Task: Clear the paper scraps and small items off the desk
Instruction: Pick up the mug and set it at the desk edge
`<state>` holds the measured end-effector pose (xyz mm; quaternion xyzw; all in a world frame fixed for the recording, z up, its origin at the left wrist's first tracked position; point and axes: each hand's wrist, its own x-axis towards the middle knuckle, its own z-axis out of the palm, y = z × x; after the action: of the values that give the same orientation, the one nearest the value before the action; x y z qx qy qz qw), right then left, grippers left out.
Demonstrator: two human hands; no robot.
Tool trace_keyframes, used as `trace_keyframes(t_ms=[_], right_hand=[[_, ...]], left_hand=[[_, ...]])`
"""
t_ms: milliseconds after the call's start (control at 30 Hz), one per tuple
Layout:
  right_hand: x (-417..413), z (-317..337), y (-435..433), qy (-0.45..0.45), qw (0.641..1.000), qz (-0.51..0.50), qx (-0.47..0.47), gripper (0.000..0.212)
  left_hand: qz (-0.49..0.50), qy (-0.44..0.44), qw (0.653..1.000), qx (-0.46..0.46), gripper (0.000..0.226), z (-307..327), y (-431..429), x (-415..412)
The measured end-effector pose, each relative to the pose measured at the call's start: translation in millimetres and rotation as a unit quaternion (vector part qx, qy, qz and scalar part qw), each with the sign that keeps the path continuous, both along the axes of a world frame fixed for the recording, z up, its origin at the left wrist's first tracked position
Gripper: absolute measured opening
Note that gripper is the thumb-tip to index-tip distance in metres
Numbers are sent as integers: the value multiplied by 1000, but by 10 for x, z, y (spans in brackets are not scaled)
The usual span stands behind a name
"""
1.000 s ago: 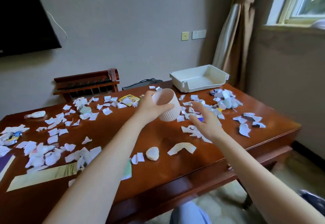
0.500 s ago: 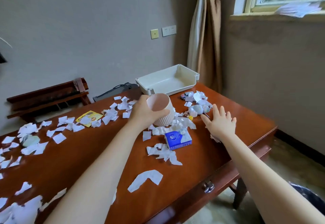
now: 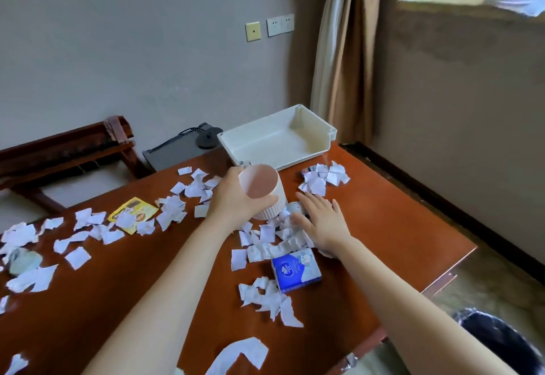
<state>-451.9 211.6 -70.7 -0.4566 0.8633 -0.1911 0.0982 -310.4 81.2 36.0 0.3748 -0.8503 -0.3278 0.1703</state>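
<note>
My left hand (image 3: 233,197) grips a pale pink ribbed cup (image 3: 267,195), tilted so its mouth faces me, just above the wooden desk (image 3: 392,227). My right hand (image 3: 323,221) lies flat with straight fingers on a heap of white paper scraps (image 3: 274,236) right of the cup. A small pale round item (image 3: 293,207) sits at its fingertips. A blue tissue pack (image 3: 296,270) lies near my right wrist. More scraps (image 3: 323,177) are piled at the far right, and several others (image 3: 88,227) are spread across the left.
A white plastic tray (image 3: 277,139) stands at the desk's far edge. A yellow packet (image 3: 132,211) lies among the left scraps. A dark bin (image 3: 501,342) is on the floor at lower right. A wooden rack (image 3: 59,150) stands behind the desk.
My view has swung right and closer. My right hand has slid left across the desk onto the scraps beside the cup. My left hand keeps hold of the cup.
</note>
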Motion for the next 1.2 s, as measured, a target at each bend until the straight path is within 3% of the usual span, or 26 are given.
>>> trace_keyframes(t_ms=[200, 300, 367, 500, 567, 633, 700, 833, 1000, 1200], right_hand=[[190, -42, -161, -19, 996, 82, 9, 53], [197, 22, -152, -85, 987, 123, -59, 56], [135, 89, -68, -88, 986, 109, -95, 56], [-97, 230, 241, -6, 988, 20, -155, 58], [-202, 300, 425, -53, 968, 1, -246, 44], [-260, 345, 635, -155, 935, -13, -318, 29], [-292, 371, 860, -221, 907, -26, -356, 28], [-417, 279, 1211, -209, 917, -59, -334, 33], [-585, 191, 1442, -214, 943, -63, -245, 69], [-702, 111, 1528, -211, 955, -67, -199, 82]], left_hand=[[-6, 7, 1000, -5, 87, 115, 15, -68], [-8, 16, 1000, -8, 85, 148, 72, -75], [-11, 20, 1000, -15, 86, 169, 144, -105], [-15, 17, 999, -36, 88, 163, 376, -263], [-19, 14, 999, -47, 87, 114, 584, -397], [-23, -4, 998, -56, 86, 30, 829, -560], [-11, -18, 998, -56, 87, -56, 1063, -723], [17, -23, 999, -38, 89, -187, 1399, -975], [44, -34, 998, -22, 82, -349, 1610, -1233], [52, -43, 997, -34, 86, -484, 1717, -1472]])
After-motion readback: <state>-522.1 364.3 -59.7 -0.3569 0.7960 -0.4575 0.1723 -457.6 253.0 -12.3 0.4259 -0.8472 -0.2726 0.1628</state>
